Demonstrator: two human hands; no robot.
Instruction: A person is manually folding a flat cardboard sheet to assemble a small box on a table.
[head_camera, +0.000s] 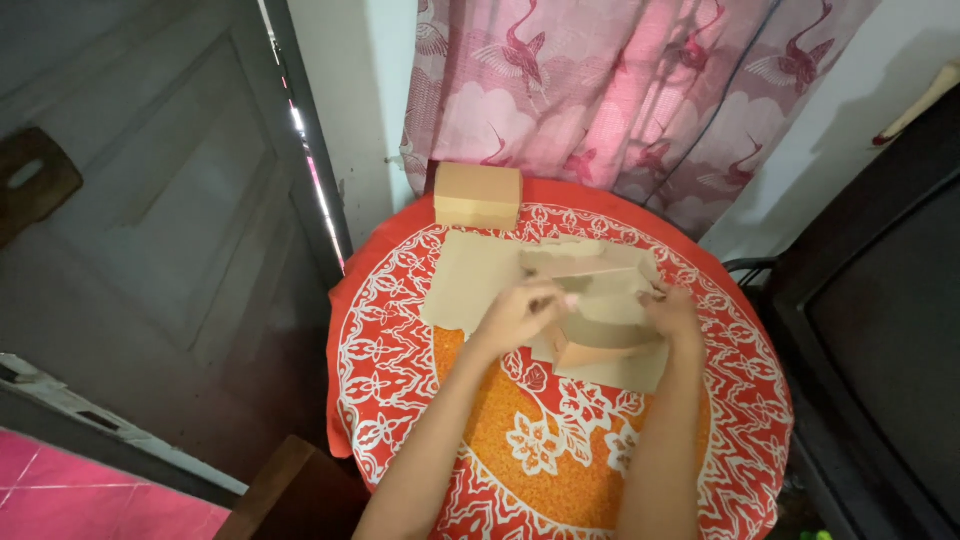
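Note:
A flat brown cardboard box blank (480, 280) lies on a round table covered by a red, orange and white patterned cloth (400, 380). Its right part is partly folded up into walls (600, 335). My left hand (520, 312) grips a raised flap near the middle of the blank. My right hand (672, 310) holds the folded wall at the blank's right side. Both forearms reach in from the bottom edge.
A finished closed brown cardboard box (478, 195) stands at the table's far edge. Behind it hangs a pink curtain with bird prints (620, 90). A grey door (150, 200) is on the left, a dark screen (880, 330) on the right, a wooden stool corner (290, 495) below.

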